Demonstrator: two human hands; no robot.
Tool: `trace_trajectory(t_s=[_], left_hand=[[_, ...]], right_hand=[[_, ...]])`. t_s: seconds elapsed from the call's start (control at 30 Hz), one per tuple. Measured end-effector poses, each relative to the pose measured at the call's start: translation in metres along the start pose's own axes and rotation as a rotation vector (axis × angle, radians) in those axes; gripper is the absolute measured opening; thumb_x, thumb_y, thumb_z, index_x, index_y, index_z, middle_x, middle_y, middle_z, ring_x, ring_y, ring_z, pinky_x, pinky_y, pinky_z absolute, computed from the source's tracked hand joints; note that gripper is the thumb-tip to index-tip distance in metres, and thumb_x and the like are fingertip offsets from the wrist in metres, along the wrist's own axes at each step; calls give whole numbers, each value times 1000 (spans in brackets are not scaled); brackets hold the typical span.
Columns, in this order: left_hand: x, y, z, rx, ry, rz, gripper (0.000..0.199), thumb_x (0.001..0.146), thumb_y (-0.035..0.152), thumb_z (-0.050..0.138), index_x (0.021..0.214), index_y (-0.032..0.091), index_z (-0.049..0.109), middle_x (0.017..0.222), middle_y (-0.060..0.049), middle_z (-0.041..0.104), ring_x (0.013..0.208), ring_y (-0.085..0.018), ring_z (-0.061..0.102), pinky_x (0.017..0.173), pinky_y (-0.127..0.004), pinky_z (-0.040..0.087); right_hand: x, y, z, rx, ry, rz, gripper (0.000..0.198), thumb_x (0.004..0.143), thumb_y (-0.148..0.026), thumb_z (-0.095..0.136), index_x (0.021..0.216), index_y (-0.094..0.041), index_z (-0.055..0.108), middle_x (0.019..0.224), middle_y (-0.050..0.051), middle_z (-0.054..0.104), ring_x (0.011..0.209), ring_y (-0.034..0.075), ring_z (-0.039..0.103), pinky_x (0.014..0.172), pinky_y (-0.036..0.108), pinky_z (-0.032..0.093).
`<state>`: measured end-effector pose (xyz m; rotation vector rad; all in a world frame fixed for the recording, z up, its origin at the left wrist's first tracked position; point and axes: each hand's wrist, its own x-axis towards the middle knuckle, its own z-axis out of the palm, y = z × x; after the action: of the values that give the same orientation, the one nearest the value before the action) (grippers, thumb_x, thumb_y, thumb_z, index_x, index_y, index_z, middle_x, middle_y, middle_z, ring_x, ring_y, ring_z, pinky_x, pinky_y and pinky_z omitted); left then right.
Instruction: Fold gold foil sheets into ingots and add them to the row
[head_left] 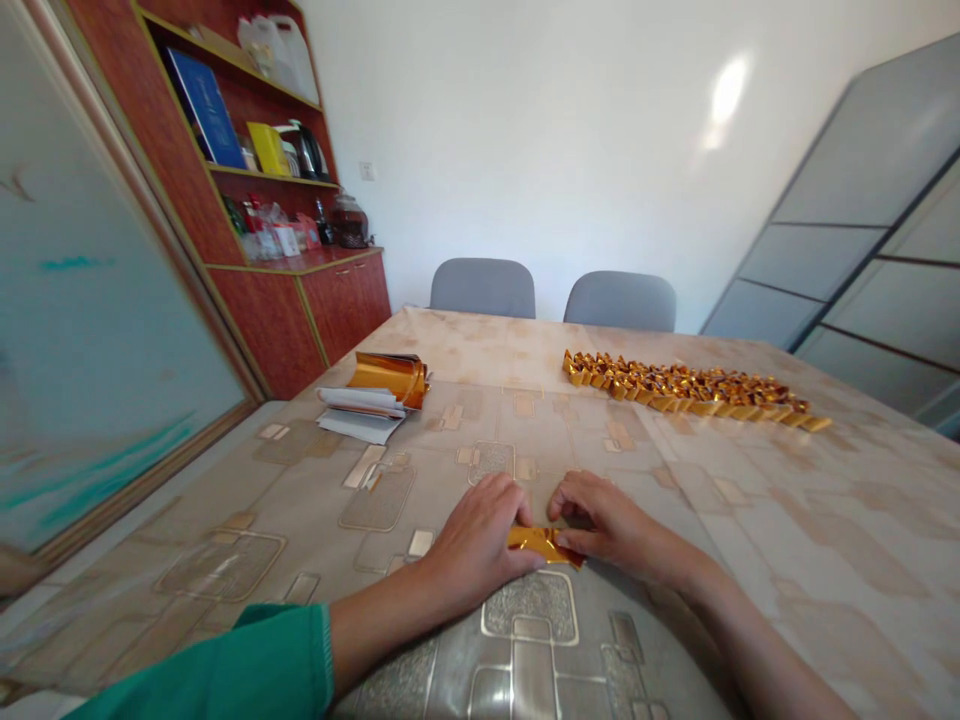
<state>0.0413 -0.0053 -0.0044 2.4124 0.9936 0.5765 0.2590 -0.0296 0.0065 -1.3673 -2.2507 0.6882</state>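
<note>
A strip of shiny gold foil paper [536, 542] lies at the near middle of the table, between my two hands. My left hand [484, 535] grips its left end, thumb along the near edge and fingers curled behind. At the right end, my right hand [604, 525] has its thumb on the foil and its index finger bent above it. The foil looks creased, with a pointed corner at the lower right. Farther left is a stack of gold foil sheets [386, 375] with white-backed sheets [364, 412] beside it. Folded gold foil pieces [682, 388] stand in rows at the far right.
A patterned cover lies over the table [750, 500]. Two grey chairs [482, 287] stand at its far side by the white wall. A red-brown cabinet [292, 310] with shelved items is at the left, next to a glass door [112, 300]. Grey panels [840, 220] are at the right.
</note>
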Motion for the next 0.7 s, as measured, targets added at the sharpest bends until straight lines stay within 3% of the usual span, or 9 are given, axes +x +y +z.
trace_trajectory(t_s=[0.13, 0.27, 0.43, 0.57, 0.7], left_hand=[[0, 1, 2, -105, 12, 4, 17, 77, 18, 72, 86, 19, 58, 85, 1, 62, 80, -16, 57, 69, -25, 40], [1, 2, -4, -37, 95, 48, 5, 85, 23, 66, 89, 20, 65, 85, -1, 68, 80, -18, 60, 71, -27, 41], [2, 0, -14, 109, 193, 207, 22, 92, 26, 60, 75, 18, 70, 70, -2, 66, 72, -18, 57, 68, -29, 38], [2, -3, -17, -30, 197, 169, 26, 93, 29, 57, 76, 19, 72, 69, -2, 66, 66, -15, 58, 63, -25, 37], [4, -3, -20, -182, 217, 99, 24, 90, 30, 60, 74, 19, 74, 67, -1, 68, 63, -15, 59, 61, -25, 36]], right_hand=[[3, -6, 4, 28, 36, -76, 5, 87, -17, 66, 85, -21, 66, 83, 0, 64, 81, 17, 58, 74, 29, 42], [6, -11, 6, -33, 146, -140, 13, 91, -20, 62, 79, -21, 64, 79, 0, 64, 79, 17, 58, 75, 31, 40], [7, -19, 2, -89, 220, -191, 17, 93, -29, 63, 78, -22, 66, 75, 0, 65, 77, 18, 58, 77, 34, 38], [5, -16, -6, 70, 258, -107, 25, 92, -40, 63, 76, -23, 71, 71, 1, 67, 71, 18, 59, 71, 33, 41], [2, -3, -13, 356, 362, 55, 30, 82, -48, 72, 69, -20, 71, 68, 2, 66, 66, 18, 58, 64, 31, 43]])
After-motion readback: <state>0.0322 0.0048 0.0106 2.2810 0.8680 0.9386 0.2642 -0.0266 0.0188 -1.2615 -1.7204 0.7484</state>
